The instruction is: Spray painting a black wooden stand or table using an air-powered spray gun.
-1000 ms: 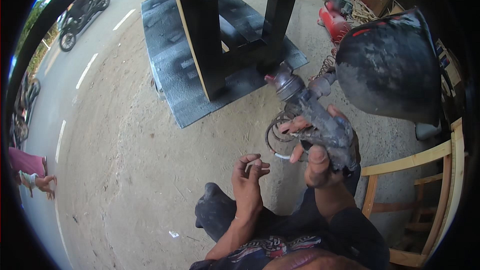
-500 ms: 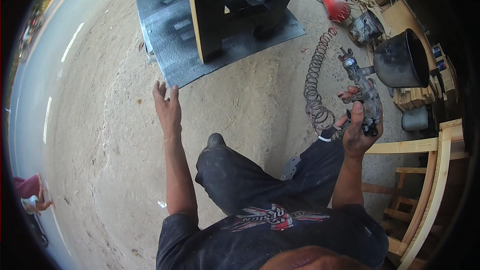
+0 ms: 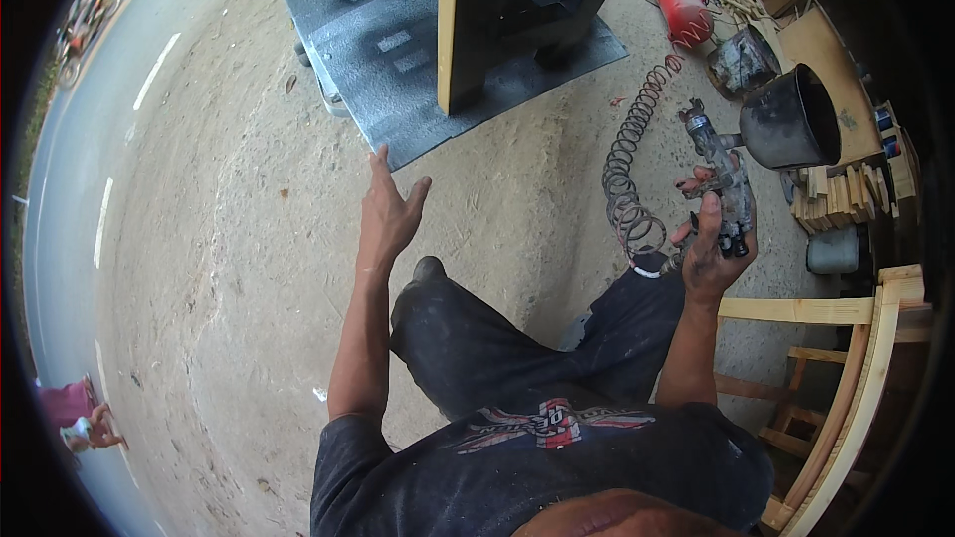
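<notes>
Grey spray gun (image 3: 734, 197) sits gripped in right hand (image 3: 710, 261); left hand (image 3: 391, 219), empty, spread, overlaps corner of blue-grey board (image 3: 343, 65), contact unclear.

Frame (image 3: 485, 35) cut off at top; motorcycle (image 3: 86, 36) blurred; spray gun (image 3: 734, 189) partly behind fingers (image 3: 708, 219).

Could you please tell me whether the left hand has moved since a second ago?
Yes: the left hand has moved leftward and forward, judged against the red tank.
</notes>
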### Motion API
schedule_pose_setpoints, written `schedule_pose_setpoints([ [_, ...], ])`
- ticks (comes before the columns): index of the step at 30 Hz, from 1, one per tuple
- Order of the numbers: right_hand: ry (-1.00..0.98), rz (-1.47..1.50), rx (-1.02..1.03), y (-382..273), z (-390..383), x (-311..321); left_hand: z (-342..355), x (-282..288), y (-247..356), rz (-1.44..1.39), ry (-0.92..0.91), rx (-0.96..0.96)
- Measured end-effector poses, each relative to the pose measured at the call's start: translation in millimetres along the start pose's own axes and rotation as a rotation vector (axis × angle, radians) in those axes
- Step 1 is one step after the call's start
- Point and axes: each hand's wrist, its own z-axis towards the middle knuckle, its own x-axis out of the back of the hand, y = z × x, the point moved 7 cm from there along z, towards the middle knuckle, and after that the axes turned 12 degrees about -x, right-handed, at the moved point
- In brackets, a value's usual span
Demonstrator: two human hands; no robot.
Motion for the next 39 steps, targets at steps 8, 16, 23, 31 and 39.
schedule_pose_setpoints([
  [8, 0.018, -0.051, 0.047, 8, 10, 15, 20, -41, 28, 0.033, -0.294, -0.115],
  [16, 0.014, -0.418, 0.146, 63, 24, -4, 25, -96, 70, 0.414, -0.396, -0.241],
  [23, 0.053, -0.451, 0.242, 79, 39, -27, 43, -127, 90, 0.604, -0.465, -0.414],
  [31, -0.019, -0.474, 0.14, 107, 29, -21, 48, -141, 93, 0.582, -0.453, -0.421],
  [39, -0.043, -0.335, 0.051, 101, 8, -28, 47, -151, 92, 0.577, -0.438, -0.441],
])
